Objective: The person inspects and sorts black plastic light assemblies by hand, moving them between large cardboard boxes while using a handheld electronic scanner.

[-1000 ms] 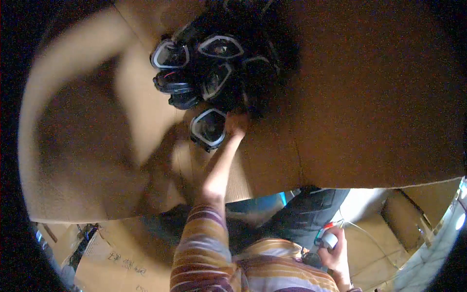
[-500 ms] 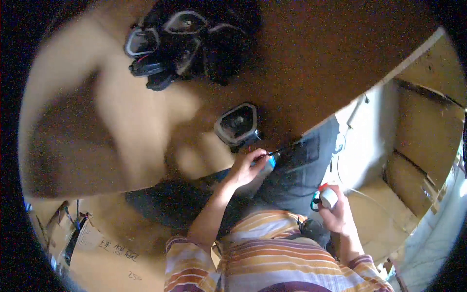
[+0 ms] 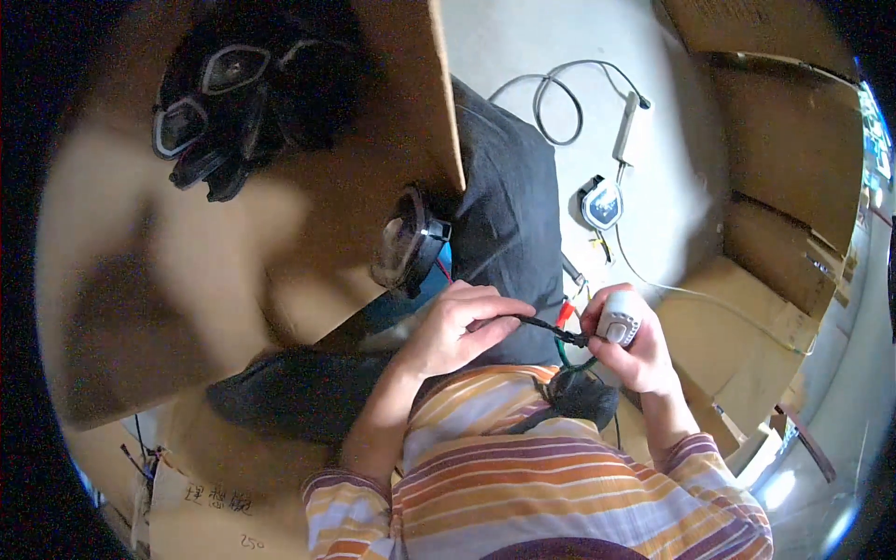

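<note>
The left hand [image 3: 457, 327] is pinching a black cable [image 3: 546, 325] between thumb and fingers, while the right hand [image 3: 639, 350] is curling closed around a white cylinder [image 3: 618, 317], beside the cable's connector [image 3: 573, 339]. A black lamp [image 3: 411, 245] is resting at the cardboard's [image 3: 327, 205] edge, just beyond the left hand. The hands seem to be working on a wiring joint, probably calling for steady alignment.

Exposure uneven. Floor [image 3: 667, 201], upper right: bright, pale. Black units [image 3: 235, 73], upper left: deep shadow, detail mostly lost. Carton [image 3: 313, 219], left: dim, with soft, blurred shadow patches. White glare spots, lower right. Left hand [image 3: 453, 329] and right hand [image 3: 646, 353], centre: well lit, fairly sharp. Fisheye bends edges; rim black, speckled.
</note>
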`<action>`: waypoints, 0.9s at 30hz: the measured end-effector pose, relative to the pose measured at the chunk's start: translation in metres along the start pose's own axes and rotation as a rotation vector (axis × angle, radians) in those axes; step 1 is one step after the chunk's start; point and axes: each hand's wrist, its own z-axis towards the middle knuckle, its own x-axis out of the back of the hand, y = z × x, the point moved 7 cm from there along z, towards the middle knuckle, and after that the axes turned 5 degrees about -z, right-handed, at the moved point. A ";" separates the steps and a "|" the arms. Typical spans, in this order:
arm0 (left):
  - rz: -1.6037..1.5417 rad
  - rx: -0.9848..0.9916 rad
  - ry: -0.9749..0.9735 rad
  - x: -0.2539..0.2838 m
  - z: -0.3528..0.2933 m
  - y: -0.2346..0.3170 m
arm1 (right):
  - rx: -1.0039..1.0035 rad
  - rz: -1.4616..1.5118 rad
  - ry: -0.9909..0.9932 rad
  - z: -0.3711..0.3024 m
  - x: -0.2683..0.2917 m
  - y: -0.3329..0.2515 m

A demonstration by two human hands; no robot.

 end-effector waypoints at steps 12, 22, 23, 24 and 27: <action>0.010 -0.020 -0.036 -0.012 0.000 0.001 | 0.054 0.075 0.047 -0.008 0.011 0.006; 0.077 0.031 -0.137 -0.015 0.003 0.002 | 0.060 -0.174 0.049 -0.008 0.014 0.014; 0.075 0.030 -0.139 -0.016 0.004 0.001 | 0.045 -0.184 0.059 -0.008 0.014 0.015; 0.026 0.047 -0.144 -0.018 0.004 -0.002 | 0.032 -0.194 0.065 -0.007 0.013 0.016; -0.048 0.100 -0.167 -0.019 0.000 -0.009 | 0.056 -0.216 0.059 -0.006 0.008 0.013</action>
